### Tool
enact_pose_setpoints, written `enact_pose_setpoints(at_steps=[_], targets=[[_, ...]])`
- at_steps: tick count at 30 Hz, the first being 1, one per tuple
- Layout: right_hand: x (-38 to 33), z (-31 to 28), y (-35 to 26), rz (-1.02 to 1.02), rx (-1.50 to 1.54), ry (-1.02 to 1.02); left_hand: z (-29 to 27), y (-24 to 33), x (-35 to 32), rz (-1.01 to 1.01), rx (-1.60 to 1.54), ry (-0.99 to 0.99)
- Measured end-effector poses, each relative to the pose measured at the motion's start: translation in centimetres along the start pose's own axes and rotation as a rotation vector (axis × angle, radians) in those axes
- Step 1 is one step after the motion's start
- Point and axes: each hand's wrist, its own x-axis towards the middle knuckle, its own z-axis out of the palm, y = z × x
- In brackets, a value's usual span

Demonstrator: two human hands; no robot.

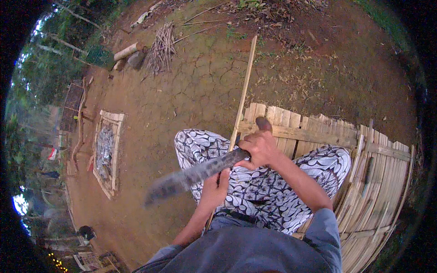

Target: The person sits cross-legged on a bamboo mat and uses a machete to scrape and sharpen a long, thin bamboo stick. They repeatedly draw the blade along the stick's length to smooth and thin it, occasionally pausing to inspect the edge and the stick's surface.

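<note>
Left hand (214,190) close beside the curled right hand (260,149)

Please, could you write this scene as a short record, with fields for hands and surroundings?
Right hand: grips machete by its handle
Left hand: close below machete in picture; grip partly hidden
Long strip: pale, narrow, extends beyond the knees
Clothing: black-and-white patterned trousers
Platform: pale slats
Ground: bare earth, stick bundle, wooden frame

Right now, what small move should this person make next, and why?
Probably ease the left hand a little lower along the wooden strip. The right hand grips a big knife that crosses the strip very near the left hand, so a slip might cut it.
</note>
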Motion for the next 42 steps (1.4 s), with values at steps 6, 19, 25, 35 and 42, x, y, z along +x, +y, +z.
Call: enact_pose_setpoints(at_steps=[6,19,25,35,42], targets=[[-1.3,-0.9,5.1,0.636,-0.060,0.024,-2.2,1.9,0.2,-0.055,-0.171,-0.038],[-0.5,-2.2,6.5,0.728,0.057,0.217,-0.9,2.2,-2.1,0.001,-0.075,-0.065],[-1.2,-2.0,4.2,0.226,-0.045,0.030,-0.6,1.4,-1.5,0.165,0.147,-0.017],[-0.9,-1.5,3.5,0.236,-0.026,0.071,-1.7,2.1,-3.5,-0.012,-0.044,-0.066],[-1.3,-4.0,11.4,0.933,-0.256,0.138,-2.5,0.3,-4.6,-0.072,-0.076,-0.102]])
